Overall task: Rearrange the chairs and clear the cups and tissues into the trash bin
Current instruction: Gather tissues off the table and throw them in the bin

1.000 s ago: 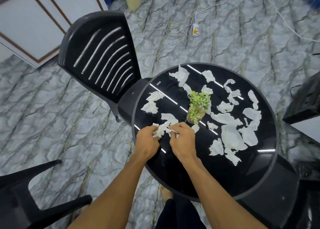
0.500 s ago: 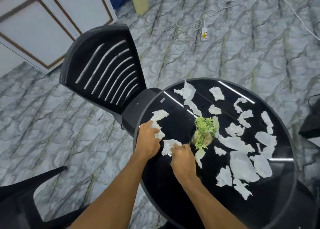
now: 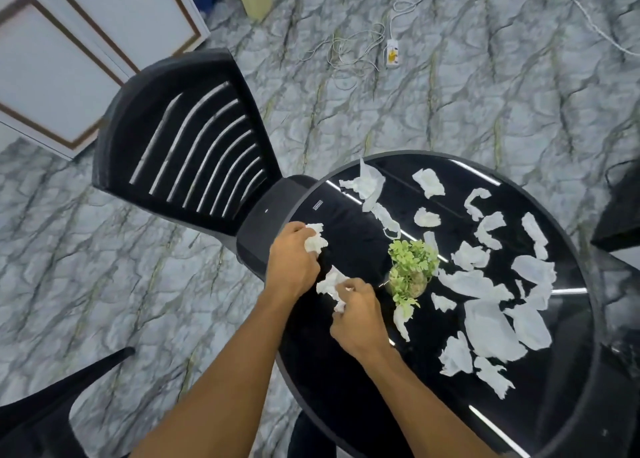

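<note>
I'd keep both fists tight & sweep toward the plant (image 3: 410, 270) so wads don't drop. Left hand (image 3: 292, 260) is curled on a tissue wad (image 3: 316, 239) left of the plant; right hand (image 3: 358, 314) pinches another scrap (image 3: 331, 283) just nearer me. Rest of the tissues (image 3: 491, 326) lie right of & beyond it. Vs 0.5 s ago: left wad is bigger, the scrap is up off the table (image 3: 346, 398).

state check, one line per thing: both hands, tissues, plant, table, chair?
left hand: closed on a crumpled tissue wad
right hand: pinching a crumpled tissue
loose tissues: scattered flat over the table, uncollected
potted plant: upright, mid-table
round table: glossy black, still littered
slatted chair: upright, seat tucked against the table edge
</note>
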The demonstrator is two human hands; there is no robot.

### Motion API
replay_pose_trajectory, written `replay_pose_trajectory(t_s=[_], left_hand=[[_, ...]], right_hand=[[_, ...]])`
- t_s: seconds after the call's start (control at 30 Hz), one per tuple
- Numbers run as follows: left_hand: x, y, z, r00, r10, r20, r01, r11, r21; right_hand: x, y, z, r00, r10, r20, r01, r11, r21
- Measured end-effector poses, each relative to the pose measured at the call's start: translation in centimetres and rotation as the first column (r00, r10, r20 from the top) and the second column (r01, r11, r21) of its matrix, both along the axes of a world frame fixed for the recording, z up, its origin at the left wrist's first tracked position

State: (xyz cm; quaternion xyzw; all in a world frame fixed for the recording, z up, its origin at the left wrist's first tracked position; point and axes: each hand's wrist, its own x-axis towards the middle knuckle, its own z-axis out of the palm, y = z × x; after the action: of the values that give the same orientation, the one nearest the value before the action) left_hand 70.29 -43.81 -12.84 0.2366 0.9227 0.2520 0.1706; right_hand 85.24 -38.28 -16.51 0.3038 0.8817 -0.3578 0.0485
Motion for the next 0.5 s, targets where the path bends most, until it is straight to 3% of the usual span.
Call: replay_pose_trajectory(t_s=[0.13,0.27,0.37,0.5], left_hand=[[-1.6,-0.1,-3.1,0.996,-0.084,0.043,0.089,0.987,-0.134],[-0.5,-1.0,-3.5,0.984,-0.178,-0.003,0.176,0.975,-0.137],[1.2,-2.2,-2.8,0.971,-0.231,0.064,0.232,0.972,-0.019],[4.4,-3.9,-2.4,0.935,-0.332,0.123,0.331,0.943,0.023]], right_hand=[[-0.2,0.2,0.0,0.998,-0.037,0.051,0.036,0.999,0.023],[-0.2,-0.5,0.5,0.988,-0.148,0.038,0.136,0.965,0.223],[1.5,-2.4,0.9,0.939,-0.32,-0.125,0.341,0.912,0.228],[5.2,-4.4,1.5,0.771,-0.548,-0.325,0.604,0.791,0.099]])
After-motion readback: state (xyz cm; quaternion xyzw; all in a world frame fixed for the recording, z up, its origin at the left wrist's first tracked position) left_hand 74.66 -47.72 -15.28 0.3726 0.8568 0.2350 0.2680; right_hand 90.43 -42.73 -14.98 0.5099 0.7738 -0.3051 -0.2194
